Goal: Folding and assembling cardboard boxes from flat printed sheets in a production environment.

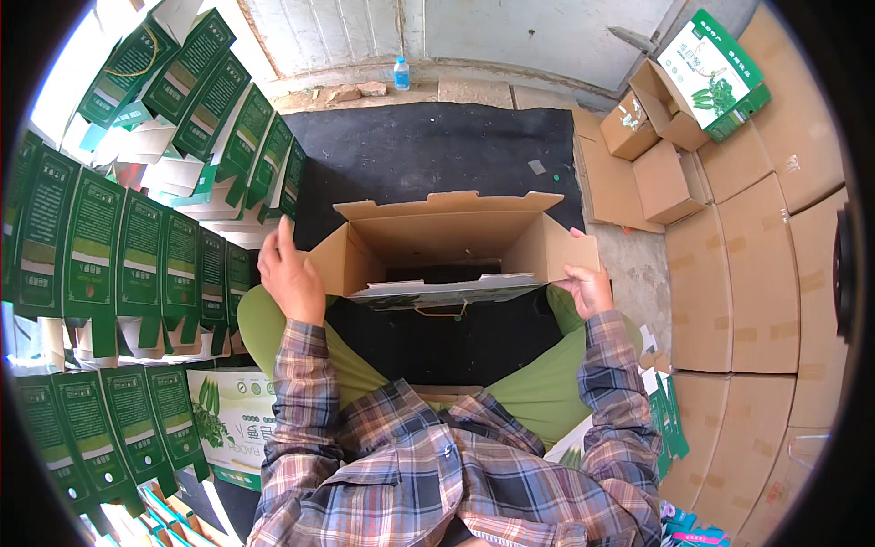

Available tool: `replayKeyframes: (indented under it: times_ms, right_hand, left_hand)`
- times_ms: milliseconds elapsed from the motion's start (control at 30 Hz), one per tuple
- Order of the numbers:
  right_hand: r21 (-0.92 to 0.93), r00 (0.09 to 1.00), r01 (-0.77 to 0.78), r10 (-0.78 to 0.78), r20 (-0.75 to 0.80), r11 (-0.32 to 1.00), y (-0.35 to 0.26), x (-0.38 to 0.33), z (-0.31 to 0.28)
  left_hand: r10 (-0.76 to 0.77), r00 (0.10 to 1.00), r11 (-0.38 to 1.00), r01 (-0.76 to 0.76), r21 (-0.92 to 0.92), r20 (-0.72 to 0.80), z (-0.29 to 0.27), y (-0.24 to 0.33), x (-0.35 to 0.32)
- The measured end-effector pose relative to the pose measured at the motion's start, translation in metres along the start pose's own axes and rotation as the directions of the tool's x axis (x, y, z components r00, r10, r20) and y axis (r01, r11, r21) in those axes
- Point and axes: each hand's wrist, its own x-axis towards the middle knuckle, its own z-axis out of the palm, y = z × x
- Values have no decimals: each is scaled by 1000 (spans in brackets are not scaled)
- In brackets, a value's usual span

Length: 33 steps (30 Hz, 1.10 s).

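Observation:
An unfolded cardboard box (447,239), brown inside with a green and white printed outside, stands open between my knees on a black mat. My left hand (290,275) rests against the box's left flap, fingers spread and one finger raised. My right hand (588,284) grips the right flap at its lower corner. The near flap, printed white and green, hangs toward me with a string handle under it. My plaid sleeves and green trousers fill the lower part of the view.
Rows of flat green printed box blanks (118,255) are stacked along my left. Brown cardboard sheets (747,273) and small folded cartons (656,137) lie at the right. A finished green and white box (715,73) sits far right. A water bottle (401,73) stands by the wall.

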Motion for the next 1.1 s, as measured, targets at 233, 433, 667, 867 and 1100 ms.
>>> replayKeyframes:
  times_ms: [233,433,667,867,1100]
  right_hand:
    - [9,999,-40,40,21,999,3,-8,-7]
    - [-8,999,-31,31,7,999,1,-14,-10]
    - [-302,987,159,-149,57,940,-3,-20,9]
    - [-575,946,281,-123,299,768,15,1,12]
    - [-801,930,363,-137,340,476,24,7,17]
  left_hand:
    - [490,869,845,-453,-284,73,15,49,17]
    - [628,716,766,-499,-406,305,25,27,8]
    - [631,644,771,-458,-443,432,28,18,1]
    - [641,622,767,-495,-409,450,25,20,1]
    - [439,889,786,-451,-423,-132,-24,25,-18]
